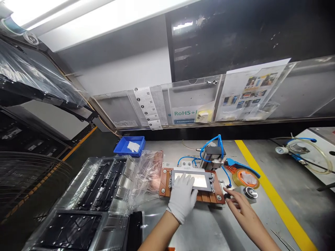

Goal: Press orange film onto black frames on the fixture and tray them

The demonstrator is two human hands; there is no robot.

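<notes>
My left hand (182, 197), in a white glove, lies flat on the left part of a pale rectangular panel (200, 180). The panel sits in a grey frame on a brown fixture plate (163, 182). My bare right hand (239, 205) has its fingertips at the fixture's right front corner, next to a small grey box with a round metal button (250, 192). Nothing is held in either hand. Blue air hoses (212, 141) run from a dark block (212, 153) behind the fixture.
A tape dispenser with an orange roll (244, 177) stands right of the fixture. Clear trays of black parts (103, 186) and a plastic bag (149, 170) lie to the left. A blue bin (129, 145) is behind them. A yellow line (272, 193) crosses the bench; tweezers (281, 240) lie near the front right.
</notes>
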